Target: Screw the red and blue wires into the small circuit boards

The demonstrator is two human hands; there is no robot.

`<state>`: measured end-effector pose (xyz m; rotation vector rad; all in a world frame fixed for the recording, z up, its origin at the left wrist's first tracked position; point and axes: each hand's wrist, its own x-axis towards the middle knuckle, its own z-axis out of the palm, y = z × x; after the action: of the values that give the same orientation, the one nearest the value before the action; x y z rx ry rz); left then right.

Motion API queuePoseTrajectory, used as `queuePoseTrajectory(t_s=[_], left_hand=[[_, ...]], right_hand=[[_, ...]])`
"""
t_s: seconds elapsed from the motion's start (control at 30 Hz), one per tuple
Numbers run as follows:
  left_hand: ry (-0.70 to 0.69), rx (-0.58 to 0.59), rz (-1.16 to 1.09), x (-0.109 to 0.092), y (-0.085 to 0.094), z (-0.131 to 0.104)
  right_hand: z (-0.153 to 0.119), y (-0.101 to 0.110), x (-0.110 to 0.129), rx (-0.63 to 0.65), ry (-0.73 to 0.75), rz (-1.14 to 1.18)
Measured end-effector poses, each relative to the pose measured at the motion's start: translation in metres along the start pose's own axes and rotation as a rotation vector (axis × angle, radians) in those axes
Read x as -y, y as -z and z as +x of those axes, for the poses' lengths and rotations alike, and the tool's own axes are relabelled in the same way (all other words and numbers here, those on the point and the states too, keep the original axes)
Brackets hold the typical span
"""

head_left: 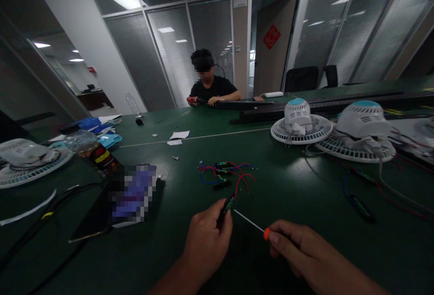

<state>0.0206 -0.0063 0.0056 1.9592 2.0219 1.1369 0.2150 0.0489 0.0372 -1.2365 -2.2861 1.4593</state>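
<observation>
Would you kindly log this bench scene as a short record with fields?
Left hand: left hand pinches a small green circuit board with red wires attached.
Right hand: right hand grips a screwdriver with an orange handle, tip at the board.
Surface: green table.
Nearby: loose bundle of wires; two white fan units at right; paper scraps.
Others: a person seated at the far side, holding a red tool.
</observation>
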Motion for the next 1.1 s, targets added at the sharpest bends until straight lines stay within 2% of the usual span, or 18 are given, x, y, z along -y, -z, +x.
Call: queuePoseTrajectory(t_s=[0.17,0.47,0.77,1.1], left_hand=[[0.004,-0.004,-0.005,0.0003,-0.0005,0.0002],[0.009,0.002,-0.005,-0.0001,-0.0016,0.0008],[-0.032,-0.026,-0.008,0.0013,-0.0026,-0.0001],[-0.013,-0.017,0.004,-0.0006,0.0002,0.0016]], right_hand=[[0.0009,-0.0009,0.0018,-0.002,-0.009,0.041],[-0.0018,-0.005,0.0034,0.061,-0.112,0.059],[-0.0011,0.0032,0.0038,-0.006,-0.002,-0.042],[-0.0002,0.0015,0.001,0.01,0.008,-0.01]])
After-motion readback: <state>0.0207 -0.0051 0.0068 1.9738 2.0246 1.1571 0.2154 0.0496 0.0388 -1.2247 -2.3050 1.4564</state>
